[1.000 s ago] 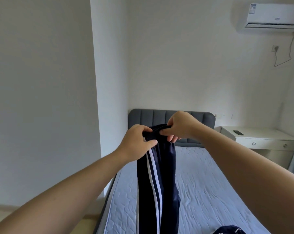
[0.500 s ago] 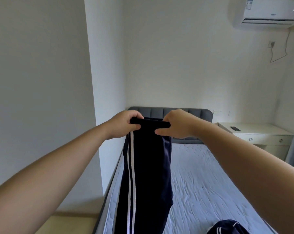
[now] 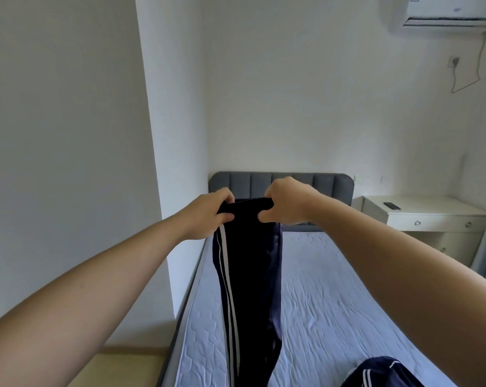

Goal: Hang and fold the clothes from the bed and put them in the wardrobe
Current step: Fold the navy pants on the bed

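Head view: my left hand (image 3: 208, 212) and right hand (image 3: 288, 203) each pinch the waistband of striped trousers (image 3: 250, 275) hanging over the bed (image 3: 334, 303); not folded, another garment (image 3: 381, 372) waits there, wardrobe unseen, so early

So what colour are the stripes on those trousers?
White stripes on dark navy trousers; head view.

Left of our left hand (image 3: 208, 210) a wall corner (image 3: 158, 163) crowds us; behind our right hand (image 3: 289, 202) stands the headboard (image 3: 331, 185); the bed (image 3: 334, 303) to its right lies open.
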The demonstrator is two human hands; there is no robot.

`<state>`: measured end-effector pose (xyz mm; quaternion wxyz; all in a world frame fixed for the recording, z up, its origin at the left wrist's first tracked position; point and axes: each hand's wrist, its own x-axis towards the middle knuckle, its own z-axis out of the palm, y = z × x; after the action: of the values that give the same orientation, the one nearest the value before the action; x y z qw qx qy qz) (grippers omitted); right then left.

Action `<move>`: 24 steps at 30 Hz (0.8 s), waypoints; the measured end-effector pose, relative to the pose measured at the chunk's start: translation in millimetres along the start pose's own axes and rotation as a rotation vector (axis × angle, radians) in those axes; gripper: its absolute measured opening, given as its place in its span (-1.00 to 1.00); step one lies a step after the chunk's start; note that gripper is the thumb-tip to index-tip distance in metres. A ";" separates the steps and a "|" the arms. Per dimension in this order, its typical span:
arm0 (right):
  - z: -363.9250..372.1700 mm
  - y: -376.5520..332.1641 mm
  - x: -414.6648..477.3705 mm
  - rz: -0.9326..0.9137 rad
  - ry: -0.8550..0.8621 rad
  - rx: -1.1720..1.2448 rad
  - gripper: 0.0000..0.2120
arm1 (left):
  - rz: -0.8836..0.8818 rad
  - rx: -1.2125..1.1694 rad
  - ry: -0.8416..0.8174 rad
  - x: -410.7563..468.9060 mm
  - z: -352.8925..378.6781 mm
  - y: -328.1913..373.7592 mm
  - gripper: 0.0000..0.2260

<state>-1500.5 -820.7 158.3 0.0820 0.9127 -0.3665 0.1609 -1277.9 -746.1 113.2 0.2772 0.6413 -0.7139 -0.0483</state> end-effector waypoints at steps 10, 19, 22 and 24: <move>-8.1 17.7 16.4 -0.019 0.020 -0.135 -0.66 | 0.021 -0.085 0.051 24.6 3.5 -5.7 -0.80; 2.2 39.2 13.5 0.046 -0.413 0.362 -0.78 | -0.036 -0.297 -0.418 35.2 -4.5 -6.0 -0.81; 0.2 51.5 14.4 0.021 -0.623 0.645 -0.84 | -0.059 -0.462 -0.630 38.4 -10.8 -12.4 -0.81; -0.3 56.5 19.1 -0.002 -0.732 0.849 -0.86 | -0.062 -0.559 -0.760 44.0 -15.1 -16.3 -0.74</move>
<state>-1526.9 -873.5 167.1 -0.4252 0.8623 -0.2731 -0.0329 -1257.5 -786.1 133.6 0.1565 0.5001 -0.7048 -0.4782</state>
